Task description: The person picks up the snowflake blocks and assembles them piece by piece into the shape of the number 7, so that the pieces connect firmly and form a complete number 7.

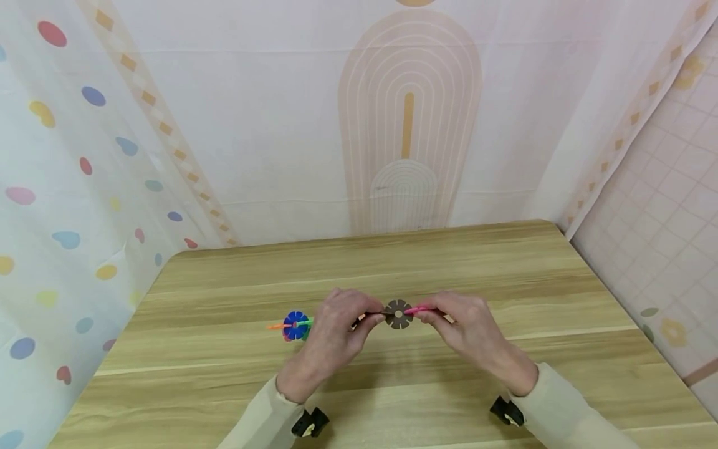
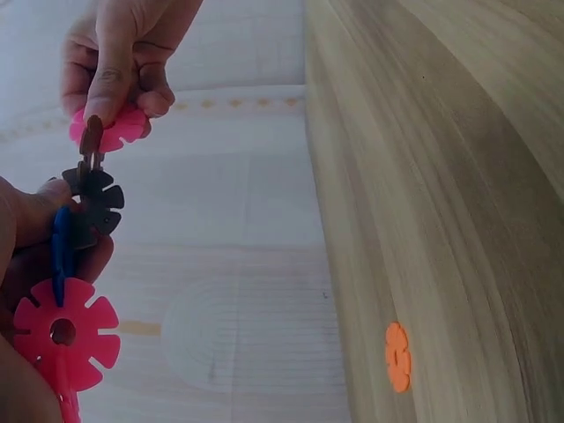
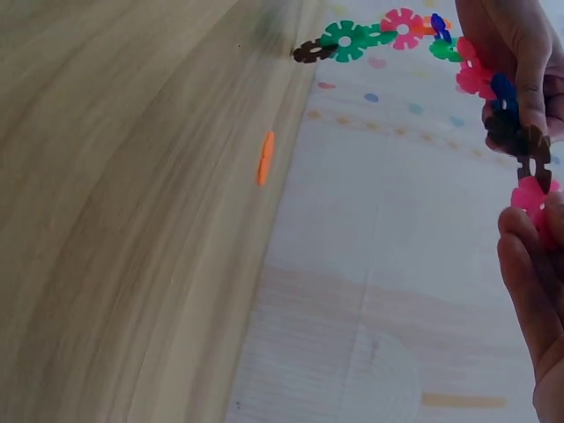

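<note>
Left hand pinches chain of interlocking plastic discs above bench centre. Right hand pinches pink disc, slotted against brown disc between both grips.

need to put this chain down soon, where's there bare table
Bare wood on the table runs between the hands and the far edge, and right of the right hand. It is crowded left of the left hand, where the chain of discs trails.
</note>
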